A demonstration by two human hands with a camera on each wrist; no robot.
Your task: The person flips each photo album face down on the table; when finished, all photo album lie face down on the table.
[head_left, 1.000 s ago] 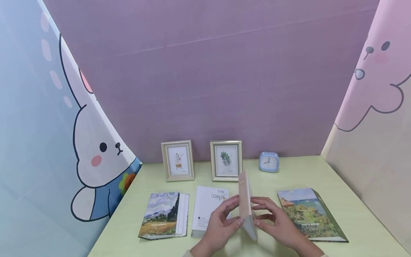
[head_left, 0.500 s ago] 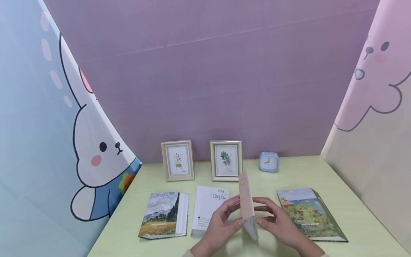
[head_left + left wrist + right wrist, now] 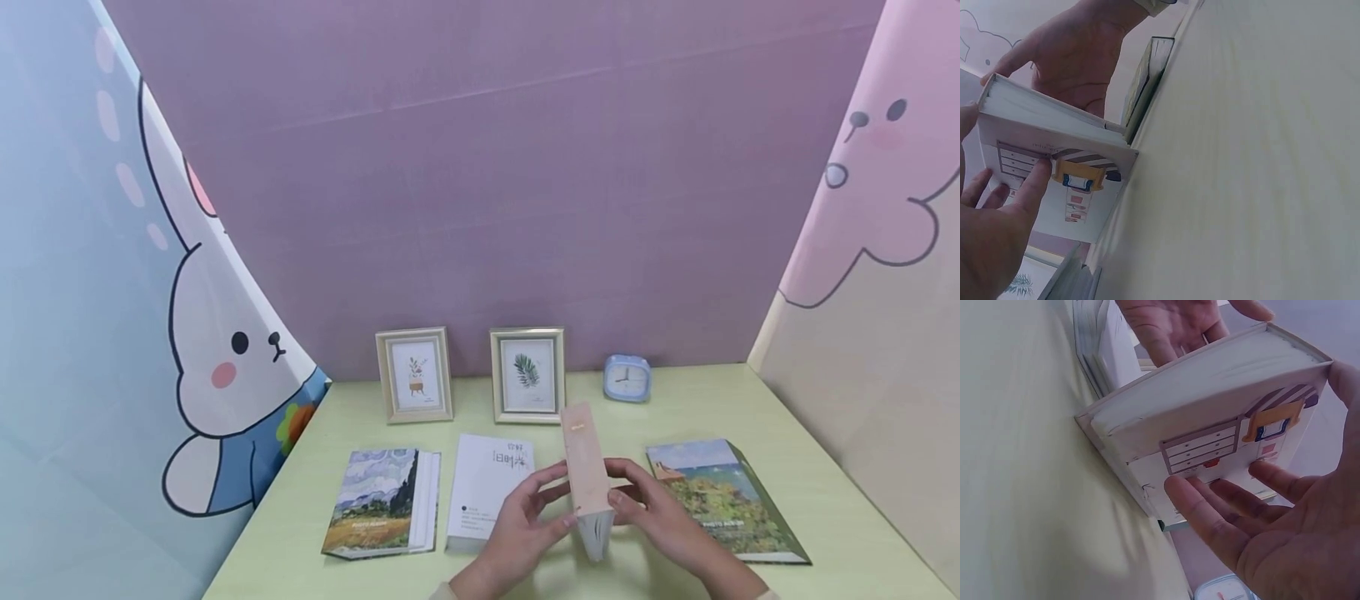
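Note:
A thick photo album [image 3: 587, 458] stands on edge between both hands, its beige spine towards me and its lower edge right at the tabletop. My left hand [image 3: 525, 529] holds it from the left, thumb by the spine's lower end and fingers on the cover. From the other side my right hand [image 3: 660, 517] grips it, thumb on the spine. In the right wrist view, the right fingers [image 3: 1210, 525] spread over a pale cover [image 3: 1141, 450] with drawn drawers and a striped awning. The left wrist view shows left fingertips on a similarly printed cover [image 3: 1047, 215].
To the left lie a landscape-painting photo album [image 3: 378, 500] and a white book [image 3: 491, 479]. At right lies a seaside-painting album [image 3: 723, 500], close by the right forearm. Two picture frames [image 3: 414, 375] and a blue clock [image 3: 627, 379] stand along the back, before a purple wall [image 3: 487, 183].
The held album has turned so that its spine faces me more fully, and has shifted slightly right. My right thumb has come onto the spine. The other things stay put.

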